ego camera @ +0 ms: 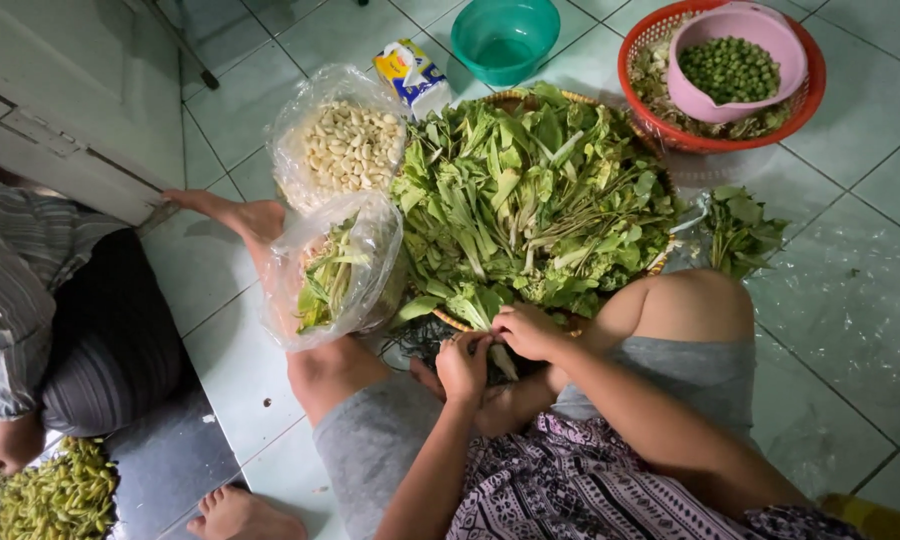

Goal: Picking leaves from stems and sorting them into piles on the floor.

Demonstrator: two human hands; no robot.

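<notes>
Both hands, left hand [463, 365] and right hand [526, 330], are pinching one stem [497, 357]; the greens [530, 200] are piled high, the bag [335, 270] part-filled: mostly remaining.

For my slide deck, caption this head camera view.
Both hands, left hand and right hand, pick leafy greens from a woven basket on the tiled floor.

Two plastic bags [338, 150] – two bowls [504, 38] – two baskets [815, 90] – one carton [413, 77].

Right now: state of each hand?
Left hand: closed on a greens stem.
Right hand: closed, pinching the same greens at the basket edge.
</notes>
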